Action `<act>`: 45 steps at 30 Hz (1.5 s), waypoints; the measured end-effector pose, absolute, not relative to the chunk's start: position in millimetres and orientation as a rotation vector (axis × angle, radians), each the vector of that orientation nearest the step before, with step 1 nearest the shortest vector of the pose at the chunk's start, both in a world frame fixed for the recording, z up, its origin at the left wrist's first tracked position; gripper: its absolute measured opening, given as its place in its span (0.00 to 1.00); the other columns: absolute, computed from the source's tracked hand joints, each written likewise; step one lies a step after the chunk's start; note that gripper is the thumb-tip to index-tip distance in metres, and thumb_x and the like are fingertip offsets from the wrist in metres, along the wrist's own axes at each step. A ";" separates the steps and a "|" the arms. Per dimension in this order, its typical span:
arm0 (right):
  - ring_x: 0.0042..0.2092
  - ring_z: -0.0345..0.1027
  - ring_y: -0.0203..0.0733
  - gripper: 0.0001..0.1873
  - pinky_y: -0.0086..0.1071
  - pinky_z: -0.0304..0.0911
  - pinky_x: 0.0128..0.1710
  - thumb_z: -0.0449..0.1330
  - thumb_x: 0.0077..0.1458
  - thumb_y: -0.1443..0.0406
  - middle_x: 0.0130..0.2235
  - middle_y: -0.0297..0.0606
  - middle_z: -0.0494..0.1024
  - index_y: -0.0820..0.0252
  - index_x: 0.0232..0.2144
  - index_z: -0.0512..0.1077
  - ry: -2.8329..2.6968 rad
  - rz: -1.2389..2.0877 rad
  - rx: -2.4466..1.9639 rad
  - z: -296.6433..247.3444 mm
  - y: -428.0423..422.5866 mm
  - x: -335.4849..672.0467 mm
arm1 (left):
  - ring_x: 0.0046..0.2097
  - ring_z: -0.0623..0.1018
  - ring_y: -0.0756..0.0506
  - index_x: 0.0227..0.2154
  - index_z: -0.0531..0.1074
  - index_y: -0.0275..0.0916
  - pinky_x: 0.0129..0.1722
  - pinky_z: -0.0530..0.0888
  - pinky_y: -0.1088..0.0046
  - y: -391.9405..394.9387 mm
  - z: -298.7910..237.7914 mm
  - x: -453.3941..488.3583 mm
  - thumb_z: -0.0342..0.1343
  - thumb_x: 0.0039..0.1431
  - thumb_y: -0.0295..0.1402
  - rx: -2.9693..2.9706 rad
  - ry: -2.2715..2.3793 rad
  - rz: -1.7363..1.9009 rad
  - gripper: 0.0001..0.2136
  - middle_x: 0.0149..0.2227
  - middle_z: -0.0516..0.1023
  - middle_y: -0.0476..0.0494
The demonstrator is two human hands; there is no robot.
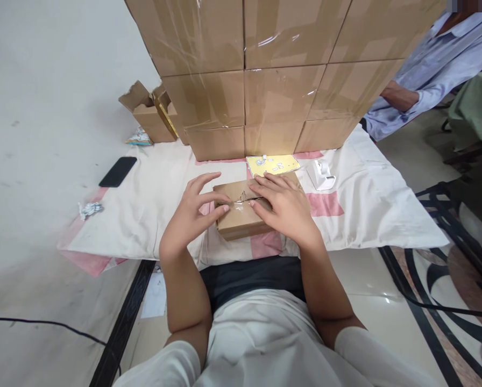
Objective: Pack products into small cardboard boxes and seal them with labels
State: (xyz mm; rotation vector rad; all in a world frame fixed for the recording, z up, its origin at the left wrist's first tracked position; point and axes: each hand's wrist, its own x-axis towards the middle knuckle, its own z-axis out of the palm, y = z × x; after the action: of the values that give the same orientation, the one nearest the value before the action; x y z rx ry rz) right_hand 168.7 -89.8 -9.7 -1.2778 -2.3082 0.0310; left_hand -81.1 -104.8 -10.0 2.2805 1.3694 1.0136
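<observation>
A small brown cardboard box (243,220) lies in front of me on the cloth-covered table. Its top seam looks torn or creased near the middle, with a shiny bit of clear tape there. My left hand (195,209) is at the box's left end, thumb and index tips close together on the top by the seam and the other fingers spread. My right hand (283,204) rests over the right part of the top, fingers stretched out and covering some of it. Just behind the box lies a yellow sheet (279,164) with small white pieces on it.
A tall stack of taped cartons (283,94) stands behind. A white tape dispenser (321,174) is at right; a black phone (118,172) and crumpled wrapper (90,209) lie left. Open boxes (154,121) stand back left. Another person's sleeve (434,80) shows at right.
</observation>
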 end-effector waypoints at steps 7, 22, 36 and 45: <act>0.68 0.62 0.56 0.20 0.53 0.54 0.68 0.56 0.67 0.59 0.65 0.39 0.73 0.56 0.58 0.76 -2.305 0.033 -1.271 -10.8 -89.7 169.0 | 0.68 0.66 0.38 0.42 0.81 0.50 0.69 0.63 0.50 -108.4 -6.2 -80.7 0.59 0.66 0.41 2.291 1.369 1.153 0.08 0.68 0.66 0.48; 0.67 0.63 0.56 0.20 0.54 0.55 0.68 0.57 0.67 0.59 0.64 0.39 0.74 0.56 0.57 0.77 -2.290 0.032 -1.265 -12.1 -88.6 168.7 | 0.66 0.68 0.37 0.43 0.83 0.50 0.67 0.66 0.51 -104.9 -12.9 -87.1 0.58 0.68 0.39 2.386 1.277 1.086 0.09 0.67 0.68 0.47; 0.68 0.63 0.56 0.20 0.53 0.55 0.68 0.58 0.66 0.60 0.65 0.39 0.73 0.57 0.57 0.77 -2.298 0.055 -1.277 -12.8 -86.0 167.4 | 0.75 0.52 0.27 0.63 0.71 0.52 0.70 0.56 0.40 -110.6 -15.3 -82.7 0.59 0.62 0.54 2.217 1.768 0.654 0.28 0.76 0.47 0.45; 0.68 0.63 0.56 0.20 0.54 0.56 0.67 0.58 0.66 0.59 0.64 0.39 0.74 0.57 0.56 0.77 -2.291 0.064 -1.283 -11.1 -87.3 167.9 | 0.76 0.47 0.29 0.65 0.69 0.49 0.72 0.53 0.43 -118.2 -13.9 -82.4 0.58 0.63 0.54 2.321 1.677 0.652 0.30 0.77 0.45 0.44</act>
State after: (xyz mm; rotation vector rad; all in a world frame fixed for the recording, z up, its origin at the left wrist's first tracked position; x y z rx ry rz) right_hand 167.9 -87.3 -11.1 -1.2833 -2.2910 0.0639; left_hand -82.4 -118.2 -13.9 2.3208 1.6768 0.6516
